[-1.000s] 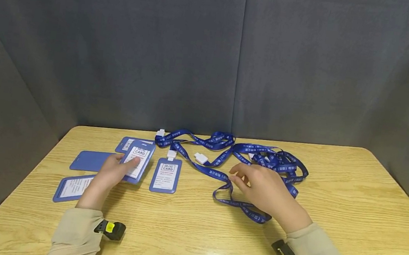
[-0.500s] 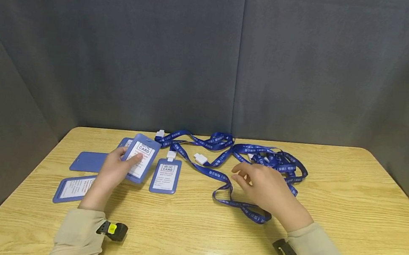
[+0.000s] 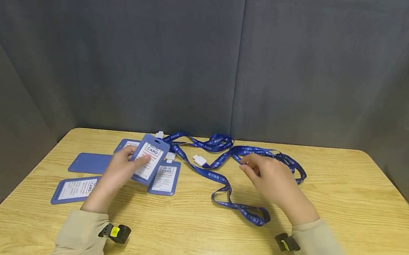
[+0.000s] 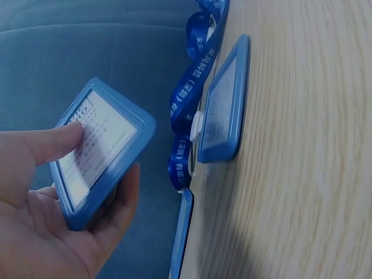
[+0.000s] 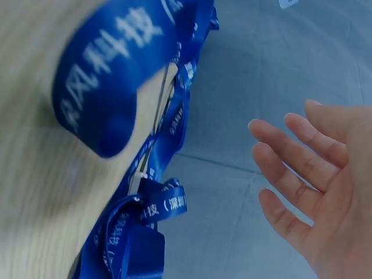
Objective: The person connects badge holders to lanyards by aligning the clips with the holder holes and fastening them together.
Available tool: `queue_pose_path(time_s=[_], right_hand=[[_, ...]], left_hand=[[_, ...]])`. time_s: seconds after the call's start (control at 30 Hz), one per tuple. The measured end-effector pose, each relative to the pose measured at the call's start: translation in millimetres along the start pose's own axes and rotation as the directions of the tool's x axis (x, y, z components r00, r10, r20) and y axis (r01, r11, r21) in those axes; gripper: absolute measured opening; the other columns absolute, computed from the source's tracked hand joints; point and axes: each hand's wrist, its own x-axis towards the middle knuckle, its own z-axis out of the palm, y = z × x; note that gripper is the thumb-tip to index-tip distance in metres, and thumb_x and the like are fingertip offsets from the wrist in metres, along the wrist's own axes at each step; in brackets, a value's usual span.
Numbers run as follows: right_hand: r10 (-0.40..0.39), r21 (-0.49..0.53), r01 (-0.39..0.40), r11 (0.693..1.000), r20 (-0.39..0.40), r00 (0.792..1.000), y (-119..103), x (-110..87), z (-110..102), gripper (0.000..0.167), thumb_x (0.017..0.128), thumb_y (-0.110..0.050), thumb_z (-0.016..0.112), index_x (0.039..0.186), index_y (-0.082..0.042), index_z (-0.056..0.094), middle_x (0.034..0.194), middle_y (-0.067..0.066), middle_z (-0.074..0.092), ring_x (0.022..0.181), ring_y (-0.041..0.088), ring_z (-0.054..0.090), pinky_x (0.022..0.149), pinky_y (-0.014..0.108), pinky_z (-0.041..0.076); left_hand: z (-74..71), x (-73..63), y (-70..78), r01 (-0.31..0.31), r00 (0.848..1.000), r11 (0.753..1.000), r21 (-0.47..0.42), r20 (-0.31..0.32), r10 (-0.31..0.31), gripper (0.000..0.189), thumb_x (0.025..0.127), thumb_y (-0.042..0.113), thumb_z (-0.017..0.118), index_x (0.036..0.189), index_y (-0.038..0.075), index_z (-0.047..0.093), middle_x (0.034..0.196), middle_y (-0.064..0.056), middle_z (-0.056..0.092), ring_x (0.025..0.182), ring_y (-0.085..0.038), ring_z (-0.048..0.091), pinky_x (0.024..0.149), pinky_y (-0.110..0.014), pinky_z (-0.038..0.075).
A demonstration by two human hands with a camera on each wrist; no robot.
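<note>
My left hand (image 3: 116, 170) holds a blue ID badge holder (image 3: 149, 167) tilted above the table, thumb on its printed face and fingers behind, as the left wrist view also shows. Just behind it on the table lies another badge holder (image 3: 164, 183), joined to a lanyard by a white clip (image 3: 170, 156) and partly covered. My right hand (image 3: 272, 178) hovers over the heap of blue lanyards (image 3: 300, 176), hiding part of it. In the right wrist view, the right hand (image 5: 319, 180) has loosely bent fingers and nothing in them, apart from the lanyards (image 5: 145, 250).
At the left lie several more badge holders: a blank-faced one (image 3: 89, 163), one with its card up (image 3: 74, 191), and one partly hidden (image 3: 122, 145). A lanyard's loose white clip (image 3: 199, 160) lies mid-table. The wooden table (image 3: 175, 239) ends at a dark curtain (image 3: 160, 54).
My left hand has carried the badge holder right and toward the clipped badge, so it now overlaps it. My right hand has risen slightly over the lanyards, its fingers still free.
</note>
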Motion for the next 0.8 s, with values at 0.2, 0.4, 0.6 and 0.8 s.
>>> queue_pose_path(time_s=[0.2,0.4,0.6,0.8], right_hand=[[0.035,0.008,-0.036,0.999,0.03,0.999,2,4.9,-2,0.02,0.1,-0.026,0.061,0.111,-0.012,0.071,0.084,-0.003,0.069,0.073,0.013,0.063,0.069,0.04,0.051],[0.012,0.011,-0.012,1.0,0.052,0.999,2,28.6,6,0.02,0.1,-0.025,0.061,0.109,-0.01,0.072,0.084,-0.002,0.069,0.069,0.013,0.059,0.066,0.037,0.05],[0.031,0.079,-0.043,0.996,0.144,0.989,-3,60.0,25,0.021,0.101,-0.023,0.059,0.111,-0.009,0.071,0.094,0.003,0.07,0.079,0.017,0.062,0.075,0.039,0.052],[0.023,0.056,-0.038,0.998,0.249,0.968,-20,83.3,37,0.023,0.102,-0.024,0.058,0.114,-0.01,0.071,0.102,0.004,0.071,0.088,0.018,0.066,0.083,0.039,0.053]], left_hand=[[5.3,-2.5,3.2,-0.017,1.0,1.0,-0.02,0.016,0.017,0.038,0.099,0.02,0.062,0.125,-0.008,0.055,0.104,-0.017,0.065,0.076,-0.012,0.059,0.069,-0.026,0.048],[10.5,-0.8,7.1,-0.043,0.998,0.998,-0.046,0.037,0.044,0.038,0.099,0.019,0.061,0.125,-0.007,0.056,0.104,-0.018,0.066,0.074,-0.009,0.059,0.063,-0.023,0.048],[11.5,-1.4,9.5,-0.049,0.998,0.997,-0.051,0.03,0.051,0.036,0.099,0.019,0.061,0.124,-0.008,0.056,0.106,-0.019,0.065,0.077,-0.011,0.059,0.064,-0.022,0.048],[8.3,-3.0,8.5,-0.045,0.999,0.998,-0.047,0.019,0.046,0.035,0.099,0.019,0.061,0.122,-0.007,0.056,0.104,-0.018,0.065,0.076,-0.011,0.058,0.065,-0.023,0.048]])
